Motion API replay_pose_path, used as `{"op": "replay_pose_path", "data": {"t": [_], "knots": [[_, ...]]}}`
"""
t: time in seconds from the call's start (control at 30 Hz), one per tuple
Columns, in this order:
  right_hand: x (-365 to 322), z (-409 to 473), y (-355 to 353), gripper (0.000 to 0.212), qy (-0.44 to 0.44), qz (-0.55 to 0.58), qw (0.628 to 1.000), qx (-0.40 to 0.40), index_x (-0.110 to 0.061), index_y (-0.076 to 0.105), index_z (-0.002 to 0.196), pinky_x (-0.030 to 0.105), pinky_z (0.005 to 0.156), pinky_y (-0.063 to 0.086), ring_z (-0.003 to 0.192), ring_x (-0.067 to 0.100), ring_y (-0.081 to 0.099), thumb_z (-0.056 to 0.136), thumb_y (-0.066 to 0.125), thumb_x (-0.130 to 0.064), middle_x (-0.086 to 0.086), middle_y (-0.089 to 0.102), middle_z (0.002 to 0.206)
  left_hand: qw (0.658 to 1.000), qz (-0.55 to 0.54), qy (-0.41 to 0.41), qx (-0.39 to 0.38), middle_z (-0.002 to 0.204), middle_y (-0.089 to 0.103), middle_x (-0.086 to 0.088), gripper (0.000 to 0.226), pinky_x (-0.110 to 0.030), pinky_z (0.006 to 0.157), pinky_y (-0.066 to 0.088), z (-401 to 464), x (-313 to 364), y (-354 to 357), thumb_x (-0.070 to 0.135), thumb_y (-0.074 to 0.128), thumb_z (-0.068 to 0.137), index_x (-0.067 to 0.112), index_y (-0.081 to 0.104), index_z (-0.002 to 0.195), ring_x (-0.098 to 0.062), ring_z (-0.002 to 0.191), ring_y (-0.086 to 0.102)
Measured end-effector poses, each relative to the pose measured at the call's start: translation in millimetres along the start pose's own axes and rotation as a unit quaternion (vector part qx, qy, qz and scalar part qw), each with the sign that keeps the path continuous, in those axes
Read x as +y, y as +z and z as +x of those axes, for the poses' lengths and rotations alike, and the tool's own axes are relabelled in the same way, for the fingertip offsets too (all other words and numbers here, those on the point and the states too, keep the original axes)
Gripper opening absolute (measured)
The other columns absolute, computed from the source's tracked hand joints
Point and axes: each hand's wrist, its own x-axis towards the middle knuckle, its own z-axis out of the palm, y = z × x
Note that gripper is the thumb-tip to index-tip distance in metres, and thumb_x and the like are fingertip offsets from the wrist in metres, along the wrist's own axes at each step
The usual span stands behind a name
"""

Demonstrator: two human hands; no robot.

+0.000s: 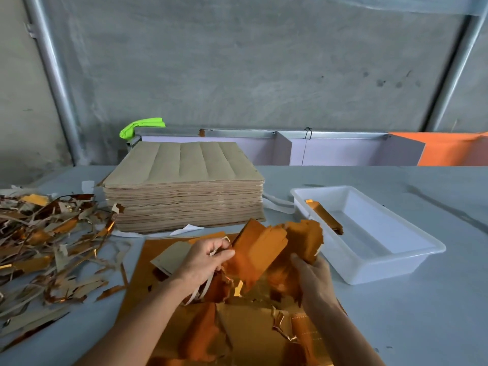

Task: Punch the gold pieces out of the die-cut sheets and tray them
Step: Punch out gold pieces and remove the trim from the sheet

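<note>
Gold pieces point(257, 249) are clutched between the left hand point(203, 257) and the right hand point(313, 278), each grip curled closed on them, with the white tray point(369, 262) just right of the right-hand grip.

I see the stack of die-cut sheets point(184, 186) as matt brown paper, back side up, while the gold pieces point(260, 250) show a smooth foil face with a metallic sheen. The scrap strips point(47, 247) mix dull paper backs with glossy, mirror-like gold. The tray point(375, 262) is smooth white plastic; the tabletop point(409, 313) is matt pale grey; the wall point(250, 62) is rough grey concrete.
</note>
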Motion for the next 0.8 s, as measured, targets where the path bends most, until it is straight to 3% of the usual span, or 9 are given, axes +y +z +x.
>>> {"op": "replay_pose_path", "data": {"t": [0.1,0.2,0.33,0.43,0.5,0.6,0.67,0.73,0.8], "knots": [[-5,-12,21,0.011,0.045,0.053,0.993,-0.092,-0.011,0.059,0.097,0.038,0.051,0.057,0.069,0.028,0.072,0.097,0.051,-0.019,0.008,0.073,0.075,0.999,-0.007,-0.018,0.026,0.058,0.056,0.01,0.014,-0.015,0.055,0.043,0,5,12,0.018,0.063,0.09,0.01,0.066,0.079,-0.003,0.052,0.047],[-6,-19,31,0.027,0.069,0.102,0.985,-0.12,-0.014,0.059,0.097,0.05,0.065,0.058,0.08,0.036,0.071,0.096,0.049,-0.038,0.012,0.074,0.083,0.994,0.065,-0.019,0.087,0.062,0.061,0.006,0.018,-0.015,0.055,0.041,1,7,24,0.024,0.064,0.09,0.014,0.065,0.074,-0.005,0.055,0.054],[-2,-25,35,0.036,0.006,0.088,0.983,-0.159,-0.021,0.056,0.095,0.039,0.063,0.058,0.083,0.03,0.072,0.09,0.046,-0.055,0.005,0.075,0.084,0.982,0.144,-0.018,0.118,0.075,0.065,-0.002,0.023,-0.024,0.065,0.046,3,9,30,0.029,0.063,0.09,0.011,0.064,0.076,-0.016,0.073,0.062],[-3,-23,43,0.018,-0.017,0.03,0.994,-0.101,-0.02,0.056,0.093,0.04,0.061,0.06,0.074,0.03,0.07,0.089,0.063,-0.037,0.012,0.071,0.082,0.981,0.164,0.001,0.1,0.078,0.067,-0.001,0.024,-0.03,0.069,0.05,4,12,29,0.033,0.066,0.087,0.011,0.064,0.079,-0.016,0.075,0.063],[-6,-18,44,0.009,0.022,0.026,0.999,-0.031,-0.019,0.054,0.087,0.037,0.058,0.058,0.07,0.029,0.069,0.095,0.056,-0.024,0.013,0.067,0.082,0.991,0.131,0.014,0.025,0.077,0.065,0.008,0.02,-0.022,0.063,0.049,2,13,23,0.035,0.074,0.079,0.019,0.062,0.078,-0.01,0.074,0.062],[-10,-10,41,0.013,0.032,0.037,0.999,-0.006,-0.02,0.05,0.084,0.031,0.048,0.055,0.066,0.02,0.068,0.098,0.051,-0.022,0.004,0.061,0.077,0.978,0.19,0.028,-0.087,0.085,0.061,0.014,0.024,-0.011,0.061,0.04,1,12,13,0.031,0.079,0.073,0.024,0.06,0.084,-0.004,0.083,0.06],[-12,-8,39,0.008,0.025,0.046,0.998,0.018,-0.02,0.047,0.092,0.034,0.06,0.054,0.074,0.019,0.063,0.098,0.05,-0.025,-0.003,0.058,0.084,0.958,0.266,0.043,-0.1,0.09,0.061,0.009,0.02,-0.011,0.062,0.038,2,11,9,0.028,0.076,0.078,0.02,0.065,0.092,-0.005,0.084,0.057],[-16,-3,34,0.012,0.019,0.054,0.998,0.038,-0.025,0.043,0.106,0.049,0.082,0.049,0.089,0.022,0.055,0.098,0.05,-0.028,-0.004,0.054,0.093,0.948,0.299,0.045,-0.099,0.088,0.06,0.007,0.007,-0.011,0.061,0.035,3,7,5,0.022,0.07,0.084,0.021,0.066,0.089,-0.005,0.082,0.054],[-25,1,23,0.012,0.007,0.058,0.997,0.049,-0.023,0.048,0.108,0.05,0.086,0.046,0.091,0.024,0.055,0.098,0.051,-0.026,-0.003,0.056,0.096,0.948,0.309,0.042,-0.071,0.085,0.058,0.008,0.009,-0.012,0.06,0.034,3,1,-1,0.018,0.065,0.088,0.024,0.064,0.082,-0.004,0.078,0.054]]}}
